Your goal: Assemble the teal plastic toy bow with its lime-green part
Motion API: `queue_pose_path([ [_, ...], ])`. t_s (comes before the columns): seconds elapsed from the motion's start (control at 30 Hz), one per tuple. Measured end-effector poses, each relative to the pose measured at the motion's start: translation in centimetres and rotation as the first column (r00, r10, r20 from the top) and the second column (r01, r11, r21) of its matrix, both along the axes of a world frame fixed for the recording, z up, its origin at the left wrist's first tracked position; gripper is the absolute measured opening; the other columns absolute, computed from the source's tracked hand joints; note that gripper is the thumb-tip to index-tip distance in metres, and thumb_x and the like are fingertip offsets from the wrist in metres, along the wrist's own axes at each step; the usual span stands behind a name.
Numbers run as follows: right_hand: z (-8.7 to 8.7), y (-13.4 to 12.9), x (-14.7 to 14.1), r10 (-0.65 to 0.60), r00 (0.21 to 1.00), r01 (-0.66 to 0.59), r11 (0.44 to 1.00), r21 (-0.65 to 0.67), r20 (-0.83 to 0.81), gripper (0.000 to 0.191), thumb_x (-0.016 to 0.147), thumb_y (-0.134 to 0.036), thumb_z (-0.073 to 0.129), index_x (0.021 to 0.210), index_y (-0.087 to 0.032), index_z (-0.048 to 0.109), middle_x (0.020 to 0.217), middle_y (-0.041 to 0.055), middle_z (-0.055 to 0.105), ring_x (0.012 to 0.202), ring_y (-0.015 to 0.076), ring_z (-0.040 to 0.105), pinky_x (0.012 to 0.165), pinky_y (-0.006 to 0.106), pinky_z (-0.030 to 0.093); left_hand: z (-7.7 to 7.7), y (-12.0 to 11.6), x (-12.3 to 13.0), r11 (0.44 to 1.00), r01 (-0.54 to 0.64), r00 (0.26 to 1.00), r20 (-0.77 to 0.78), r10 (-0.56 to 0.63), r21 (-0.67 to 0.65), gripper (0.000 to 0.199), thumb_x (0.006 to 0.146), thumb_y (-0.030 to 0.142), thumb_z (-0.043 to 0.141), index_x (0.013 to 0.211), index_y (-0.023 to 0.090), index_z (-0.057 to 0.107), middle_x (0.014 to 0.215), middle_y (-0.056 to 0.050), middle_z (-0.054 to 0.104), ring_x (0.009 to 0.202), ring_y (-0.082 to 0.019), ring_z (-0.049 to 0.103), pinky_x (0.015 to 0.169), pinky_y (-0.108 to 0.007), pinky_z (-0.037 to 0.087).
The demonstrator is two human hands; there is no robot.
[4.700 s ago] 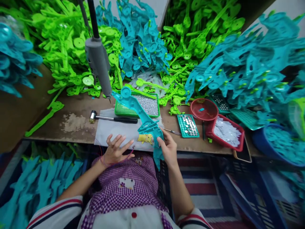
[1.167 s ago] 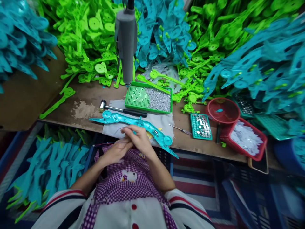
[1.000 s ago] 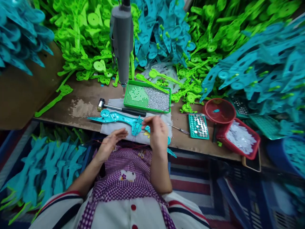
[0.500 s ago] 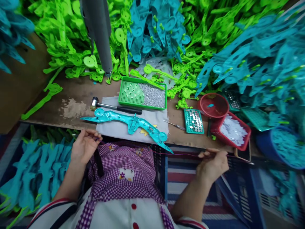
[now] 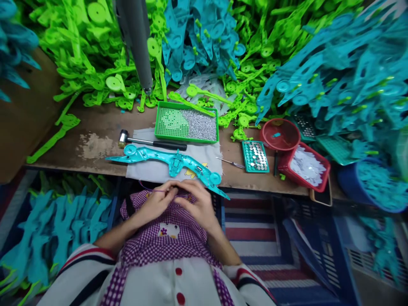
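My left hand [image 5: 158, 203] and my right hand [image 5: 198, 203] meet over the checked apron, just below the table's front edge. A thin purple thread [image 5: 146, 187] runs to the left hand, whose fingers are pinched on it. Bent fingers of the right hand touch the left fingertips; what lies between them is too small to make out. Just beyond the hands, a long turquoise plastic piece [image 5: 159, 155] lies across a grey cloth [image 5: 135, 171]. Its right end reaches past the table edge, beside my right hand.
A hammer [image 5: 156, 143], a green tray [image 5: 187, 139] of small metal parts, a screwdriver [image 5: 230, 162] and a tray of discs [image 5: 256, 157] lie behind. Red containers [image 5: 280, 134] stand right. Green and turquoise parts [image 5: 204, 38] are heaped at the back; a grey tool [image 5: 137, 46] hangs down.
Both hands have come together from far apart, the right moving left and the left moving right. The thread that was stretched to the right is now mostly out of sight. The view has shifted slightly.
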State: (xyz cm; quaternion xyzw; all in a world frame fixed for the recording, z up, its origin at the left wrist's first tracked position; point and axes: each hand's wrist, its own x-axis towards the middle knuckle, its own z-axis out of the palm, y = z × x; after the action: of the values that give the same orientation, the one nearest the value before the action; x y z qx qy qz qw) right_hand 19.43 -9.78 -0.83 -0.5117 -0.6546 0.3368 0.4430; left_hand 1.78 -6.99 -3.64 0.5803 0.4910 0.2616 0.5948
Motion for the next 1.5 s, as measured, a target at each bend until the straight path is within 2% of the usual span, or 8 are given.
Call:
queue_pose_path([
  [0.2,-3.2,1.3,-5.3,0.026,1.000,-0.025,0.995,0.100,-0.013,0.014,0.092,-0.032,0.062,0.090,-0.023,0.072,0.089,0.0047,0.073,0.089,0.0191,0.066,0.084,0.039,0.051,-0.4,-0.2,-0.1,0.991,0.087,0.996,-0.005,-0.087,0.100,0.042,0.087,0.017,0.040,0.121,0.020,0.065,0.107,-0.007,0.071,0.108,-0.022,0.062,0.099,-0.038,0.048],
  [0.43,-2.7,0.7,-0.6,-0.265,0.750,0.077,0.945,-0.318,-0.606,0.032,0.089,-0.050,0.060,0.077,-0.025,0.045,0.090,0.0036,0.074,0.098,0.0225,0.071,0.094,0.045,0.052,0.0,-1.1,-3.5,0.951,0.258,0.953,-0.207,-0.221,0.173,0.061,0.088,0.040,0.064,0.145,0.027,0.046,0.140,-0.010,0.055,0.130,-0.026,0.053,0.111,-0.045,0.043],
  [0.57,-2.8,0.0,1.3,-0.041,0.662,-0.512,0.704,-0.492,-0.748,0.039,0.085,-0.055,0.065,0.078,-0.024,0.042,0.052,-0.0084,0.057,0.057,0.0166,0.068,0.069,0.037,0.057,1.0,-1.5,-5.1,0.944,0.183,0.976,-0.168,-0.141,0.273,0.039,0.096,0.031,0.054,0.135,0.030,0.059,0.121,-0.006,0.065,0.112,-0.020,0.064,0.099,-0.035,0.052],
  [0.67,-2.6,0.5,0.9,0.132,0.662,-0.690,0.493,-0.530,-0.738,0.040,0.082,-0.055,0.069,0.082,-0.019,0.050,0.048,-0.0115,0.050,0.038,0.0057,0.048,0.048,0.021,0.045,1.7,-1.2,-3.8,0.875,0.194,0.981,-0.103,-0.165,0.444,0.036,0.097,0.022,0.052,0.130,0.031,0.063,0.115,-0.006,0.067,0.108,-0.017,0.064,0.094,-0.030,0.054],
  [1.0,-2.1,1.6,0.0,0.113,0.629,-0.728,0.430,-0.533,-0.769,0.061,0.071,-0.051,0.080,0.108,-0.023,0.041,0.051,-0.0152,0.053,0.036,0.0055,0.048,0.036,0.014,0.028,0.7,0.1,-2.1,0.711,0.125,0.985,0.000,-0.174,0.692,0.023,0.088,0.020,0.067,0.108,0.028,0.074,0.113,-0.007,0.067,0.103,-0.018,0.066,0.085,-0.031,0.057],
  [1.1,-1.9,1.8,-0.2,0.144,0.677,-0.687,0.475,-0.550,-0.721,0.060,0.069,-0.057,0.079,0.102,-0.023,0.042,0.053,-0.0145,0.052,0.037,0.0056,0.046,0.038,0.016,0.031,0.2,-0.1,-2.2,0.666,0.059,0.994,0.019,-0.109,0.743,0.013,0.085,0.023,0.071,0.095,0.028,0.077,0.101,-0.005,0.069,0.095,-0.017,0.066,0.083,-0.032,0.055],
  [1.3,0.0,0.5,0.1,0.240,0.969,-0.244,0.912,-0.329,-0.054,0.022,0.094,-0.039,0.055,0.083,-0.021,0.060,0.075,0.0024,0.068,0.067,0.0130,0.062,0.061,0.025,0.045,-0.1,-0.6,-1.8,0.865,-0.170,0.984,0.038,0.173,0.473,0.014,0.087,0.030,0.065,0.080,0.021,0.074,0.096,-0.006,0.068,0.088,-0.017,0.065,0.083,-0.032,0.055],
  [1.5,-0.2,1.5,0.6,0.218,0.972,-0.194,0.957,-0.218,0.092,0.021,0.096,-0.035,0.052,0.088,-0.021,0.066,0.070,0.0011,0.069,0.057,0.0120,0.058,0.056,0.025,0.044,0.5,0.0,-1.4,0.904,-0.284,0.957,0.031,0.290,0.318,0.016,0.081,0.036,0.070,0.076,0.021,0.073,0.091,-0.004,0.066,0.089,-0.018,0.065,0.085,-0.033,0.054],
])
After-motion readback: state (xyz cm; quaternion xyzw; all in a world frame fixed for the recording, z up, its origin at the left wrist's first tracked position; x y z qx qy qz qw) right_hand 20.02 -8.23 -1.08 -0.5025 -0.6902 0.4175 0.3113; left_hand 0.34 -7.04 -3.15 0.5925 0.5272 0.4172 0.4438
